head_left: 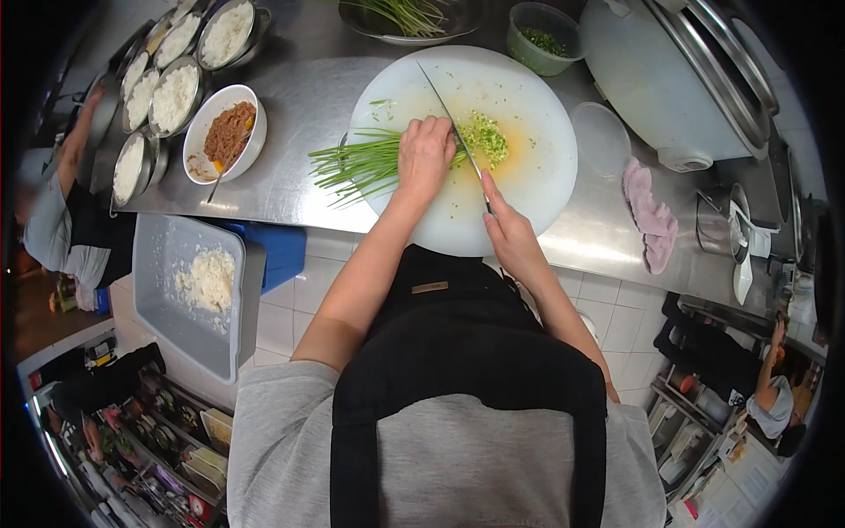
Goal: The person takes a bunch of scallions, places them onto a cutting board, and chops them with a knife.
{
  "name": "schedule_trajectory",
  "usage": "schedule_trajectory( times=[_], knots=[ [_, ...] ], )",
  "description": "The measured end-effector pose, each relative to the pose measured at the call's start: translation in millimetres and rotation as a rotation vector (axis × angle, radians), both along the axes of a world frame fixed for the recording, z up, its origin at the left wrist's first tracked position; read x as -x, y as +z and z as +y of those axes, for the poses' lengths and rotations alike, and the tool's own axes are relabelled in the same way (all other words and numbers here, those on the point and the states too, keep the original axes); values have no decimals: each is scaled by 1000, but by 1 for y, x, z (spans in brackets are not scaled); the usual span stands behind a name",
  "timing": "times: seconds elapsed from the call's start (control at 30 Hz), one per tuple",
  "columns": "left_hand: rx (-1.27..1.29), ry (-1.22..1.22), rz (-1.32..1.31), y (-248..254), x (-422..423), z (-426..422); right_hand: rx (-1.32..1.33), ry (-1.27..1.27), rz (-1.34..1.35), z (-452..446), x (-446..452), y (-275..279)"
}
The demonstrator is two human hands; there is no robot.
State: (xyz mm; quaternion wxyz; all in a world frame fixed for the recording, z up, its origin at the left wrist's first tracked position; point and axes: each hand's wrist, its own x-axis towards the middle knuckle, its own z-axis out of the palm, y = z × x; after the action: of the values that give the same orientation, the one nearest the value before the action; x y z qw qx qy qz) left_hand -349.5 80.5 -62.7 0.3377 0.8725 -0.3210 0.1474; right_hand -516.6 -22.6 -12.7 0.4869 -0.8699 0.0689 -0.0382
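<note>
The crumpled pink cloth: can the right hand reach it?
Probably yes, once the right hand releases its metal-bladed knife; only the round white board and steel table lie between it and the cloth.

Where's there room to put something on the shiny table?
The biggest bare patch of steel counter lies between the white bowl and the cutting board. A smaller one sits between the board and the pink cloth. Rice bowls crowd the counter's left end; green stalks and a knife fill the board's middle.
</note>
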Motion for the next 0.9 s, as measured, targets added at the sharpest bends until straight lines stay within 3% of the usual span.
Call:
schedule_trajectory(
  times=[0.13,0.2,0.23,0.3,0.43,0.73,0.83,0.9],
  knots=[
    [8,24,-10,0,-1,-1,-1,-3,82,5,20,16],
    [7,23,-4,-1,-1,-1,115,5,-155,10,25,4],
    [7,22,-2,-2,-2,-1,113,3,-152,10,23,2],
    [7,15,2,-3,-1,0,18,-5,33,7,11,0],
    [4,13,-5,0,-1,0,-1,14,-65,2,-1,3],
    [27,13,0,-3,-2,-1,18,-10,71,6,0,0],
    [28,21,-13,-1,-2,0,-34,-4,15,6,1,3],
    [29,24,-6,-4,-1,0,87,-6,-158,13,19,0]
  ],
)
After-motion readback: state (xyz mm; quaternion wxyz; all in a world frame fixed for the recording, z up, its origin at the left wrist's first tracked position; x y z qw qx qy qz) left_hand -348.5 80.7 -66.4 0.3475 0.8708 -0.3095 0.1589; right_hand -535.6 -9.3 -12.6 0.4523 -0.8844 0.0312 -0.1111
